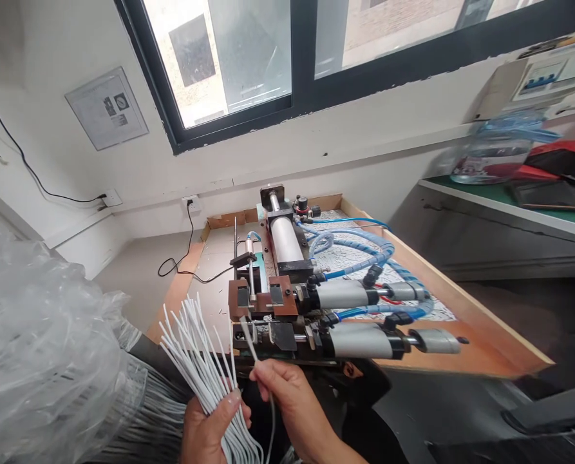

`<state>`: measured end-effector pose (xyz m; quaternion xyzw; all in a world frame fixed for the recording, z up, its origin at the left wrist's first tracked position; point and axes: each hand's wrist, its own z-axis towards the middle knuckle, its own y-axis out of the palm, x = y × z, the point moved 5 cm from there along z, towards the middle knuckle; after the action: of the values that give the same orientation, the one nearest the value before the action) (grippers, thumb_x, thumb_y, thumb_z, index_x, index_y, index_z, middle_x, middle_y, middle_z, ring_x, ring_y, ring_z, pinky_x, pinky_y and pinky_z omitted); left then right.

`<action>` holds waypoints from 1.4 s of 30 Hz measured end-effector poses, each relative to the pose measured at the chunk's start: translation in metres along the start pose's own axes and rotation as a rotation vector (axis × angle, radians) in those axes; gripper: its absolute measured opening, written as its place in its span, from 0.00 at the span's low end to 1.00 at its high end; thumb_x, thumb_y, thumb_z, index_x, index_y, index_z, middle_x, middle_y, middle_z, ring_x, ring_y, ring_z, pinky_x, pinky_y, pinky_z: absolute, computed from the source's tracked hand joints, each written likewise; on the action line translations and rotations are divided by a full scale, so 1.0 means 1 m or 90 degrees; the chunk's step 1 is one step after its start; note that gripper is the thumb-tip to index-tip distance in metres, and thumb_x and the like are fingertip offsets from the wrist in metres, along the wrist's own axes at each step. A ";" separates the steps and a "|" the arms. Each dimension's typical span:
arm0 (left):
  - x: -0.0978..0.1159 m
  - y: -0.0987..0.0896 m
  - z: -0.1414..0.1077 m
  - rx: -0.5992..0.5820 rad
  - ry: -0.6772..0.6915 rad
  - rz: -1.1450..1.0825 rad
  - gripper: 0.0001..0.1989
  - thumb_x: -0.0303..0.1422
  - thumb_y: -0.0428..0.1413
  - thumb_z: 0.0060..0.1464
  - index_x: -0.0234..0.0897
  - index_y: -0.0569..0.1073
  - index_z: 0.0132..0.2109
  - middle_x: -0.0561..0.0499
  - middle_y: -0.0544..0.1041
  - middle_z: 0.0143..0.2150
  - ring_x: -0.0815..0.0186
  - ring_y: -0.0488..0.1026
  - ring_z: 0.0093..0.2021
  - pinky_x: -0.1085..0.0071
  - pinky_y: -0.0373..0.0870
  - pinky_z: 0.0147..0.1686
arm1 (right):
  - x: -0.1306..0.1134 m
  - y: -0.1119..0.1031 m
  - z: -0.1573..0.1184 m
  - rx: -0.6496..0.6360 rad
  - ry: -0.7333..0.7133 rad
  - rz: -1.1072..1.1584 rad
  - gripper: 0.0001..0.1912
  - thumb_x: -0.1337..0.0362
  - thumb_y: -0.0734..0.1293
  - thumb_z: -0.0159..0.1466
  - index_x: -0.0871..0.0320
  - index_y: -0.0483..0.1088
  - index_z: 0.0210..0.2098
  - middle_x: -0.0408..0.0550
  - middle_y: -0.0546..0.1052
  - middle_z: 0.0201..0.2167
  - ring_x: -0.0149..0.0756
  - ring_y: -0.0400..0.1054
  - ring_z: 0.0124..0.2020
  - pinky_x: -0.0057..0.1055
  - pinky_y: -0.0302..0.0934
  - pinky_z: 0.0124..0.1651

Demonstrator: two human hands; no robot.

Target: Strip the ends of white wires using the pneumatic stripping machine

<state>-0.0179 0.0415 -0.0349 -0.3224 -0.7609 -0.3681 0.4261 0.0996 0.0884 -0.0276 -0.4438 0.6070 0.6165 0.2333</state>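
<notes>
Left hand grasps a bundle of white wires as the right hand pinches one wire near the machine, apparently singling it out, work calling for a light, steady grip.

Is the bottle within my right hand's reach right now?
Probably not: the bottle sits far off on the shelf, beyond the machine, and the right hand pinches a wire.
</notes>
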 end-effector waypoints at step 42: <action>0.010 0.014 0.002 -0.052 -0.069 -0.056 0.11 0.30 0.63 0.32 0.32 0.75 0.29 0.50 0.76 0.20 0.64 0.73 0.23 0.67 0.70 0.28 | 0.015 -0.013 -0.010 0.114 0.024 0.002 0.16 0.54 0.69 0.47 0.62 0.69 0.20 0.43 0.68 0.14 0.25 0.55 0.15 0.22 0.43 0.17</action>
<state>-0.0118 0.0521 -0.0229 -0.3251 -0.7805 -0.3997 0.3540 0.1061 0.0772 -0.0457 -0.4321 0.6647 0.5515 0.2595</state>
